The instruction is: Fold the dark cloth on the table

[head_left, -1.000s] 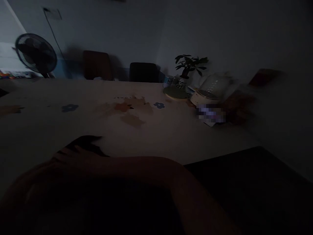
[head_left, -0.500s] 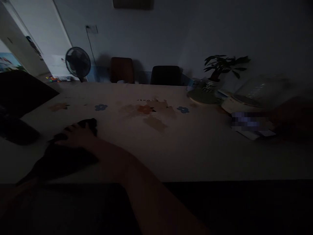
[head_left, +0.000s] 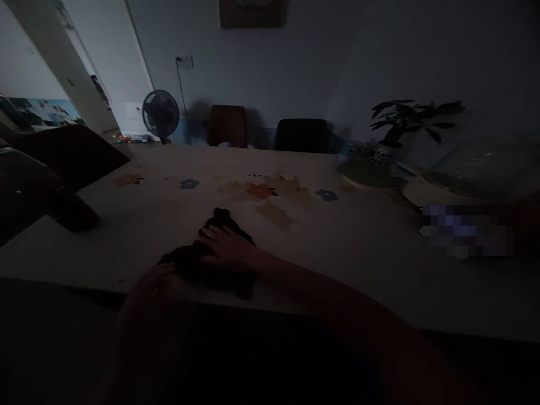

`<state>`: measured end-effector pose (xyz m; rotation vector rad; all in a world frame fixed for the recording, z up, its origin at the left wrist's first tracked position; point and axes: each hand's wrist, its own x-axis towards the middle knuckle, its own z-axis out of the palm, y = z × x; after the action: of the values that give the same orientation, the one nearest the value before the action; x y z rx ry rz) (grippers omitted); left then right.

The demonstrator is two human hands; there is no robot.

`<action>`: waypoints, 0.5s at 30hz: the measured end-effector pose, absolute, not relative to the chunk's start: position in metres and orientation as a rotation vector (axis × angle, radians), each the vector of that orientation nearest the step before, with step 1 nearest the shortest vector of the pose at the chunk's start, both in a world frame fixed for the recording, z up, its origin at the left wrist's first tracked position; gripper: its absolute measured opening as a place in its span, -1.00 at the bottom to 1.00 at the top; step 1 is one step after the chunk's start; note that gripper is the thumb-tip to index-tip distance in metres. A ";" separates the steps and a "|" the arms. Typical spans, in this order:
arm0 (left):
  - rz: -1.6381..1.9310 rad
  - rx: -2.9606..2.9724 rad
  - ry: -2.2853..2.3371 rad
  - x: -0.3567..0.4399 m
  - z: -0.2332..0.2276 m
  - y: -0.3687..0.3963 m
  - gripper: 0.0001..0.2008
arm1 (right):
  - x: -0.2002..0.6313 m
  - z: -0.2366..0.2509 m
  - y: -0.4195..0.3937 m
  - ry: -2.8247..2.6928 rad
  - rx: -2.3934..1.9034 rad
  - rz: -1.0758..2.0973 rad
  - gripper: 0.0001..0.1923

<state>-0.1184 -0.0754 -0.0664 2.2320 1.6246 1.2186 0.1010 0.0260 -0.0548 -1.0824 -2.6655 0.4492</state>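
Note:
In the dim head view, a crumpled black cloth [head_left: 219, 281] lies on the table near its front edge. My right hand [head_left: 230, 247] rests flat on top of it, fingers stretched out and a little apart. At the cloth's left edge is my left hand [head_left: 154, 284], its fingers bent together around the fabric, partly lost in shadow. Beyond the cloth, orange and blue flowers are printed on the pale tablecloth [head_left: 358, 242], along with brownish stain-like patches.
A dark, rounded object [head_left: 73, 211] stands at the left. To the right are a potted plant [head_left: 392, 138] on a green round mat [head_left: 367, 173], and a bowl-like container [head_left: 439, 188] under a clear cover. Behind the table are a fan [head_left: 161, 115] and two chairs [head_left: 228, 125].
The black cloth has shifted right across the table with both hands and is now more bunched. My left hand has come up onto its left edge. The view has turned left.

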 end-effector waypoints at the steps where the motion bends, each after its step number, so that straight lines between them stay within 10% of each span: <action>1: 1.234 2.232 1.608 -0.110 -0.070 -0.072 -0.69 | 0.110 -0.055 0.016 -2.640 -1.054 0.493 -0.32; 15: -0.025 2.769 1.212 -0.013 -0.053 0.008 -0.35 | 0.298 -0.015 -0.082 -1.322 -1.578 0.165 -0.59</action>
<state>-0.0130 0.0078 -0.0531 2.7693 1.2116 -0.0250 0.2978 -0.0822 -0.0149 -1.5783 -1.3219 0.1653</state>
